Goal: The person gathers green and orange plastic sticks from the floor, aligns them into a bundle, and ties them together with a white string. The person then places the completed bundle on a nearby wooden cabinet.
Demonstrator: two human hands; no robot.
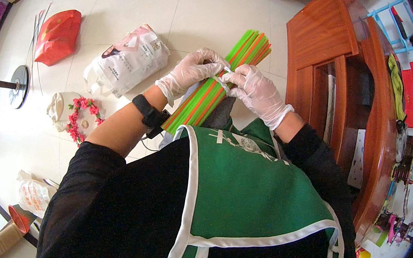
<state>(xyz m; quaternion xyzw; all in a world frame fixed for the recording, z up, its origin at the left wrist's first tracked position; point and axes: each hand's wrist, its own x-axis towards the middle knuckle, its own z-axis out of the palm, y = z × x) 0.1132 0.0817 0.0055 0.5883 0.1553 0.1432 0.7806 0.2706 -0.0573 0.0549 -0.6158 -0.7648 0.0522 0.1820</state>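
A bundle of thin green and orange sticks [202, 101] lies slanting across my lap, above the green apron [252, 186] with white edging. A white tie strip [222, 83] goes around the bundle near its middle. My left hand [197, 69], in a clear thin glove, pinches the strip at the bundle's upper left side. My right hand [255, 91], gloved too, has its fingertips on the strip from the right, close to the left fingertips. The fingers partly hide the strip, so its exact shape there cannot be told.
On the tiled floor are a white printed bag [130, 60], a red bag [59, 37], a ring of pink flowers [83, 118] and a black round stand base [19, 86]. A reddish wooden cabinet [320, 30] stands at the right; a cardboard tube [4, 240] lies lower left.
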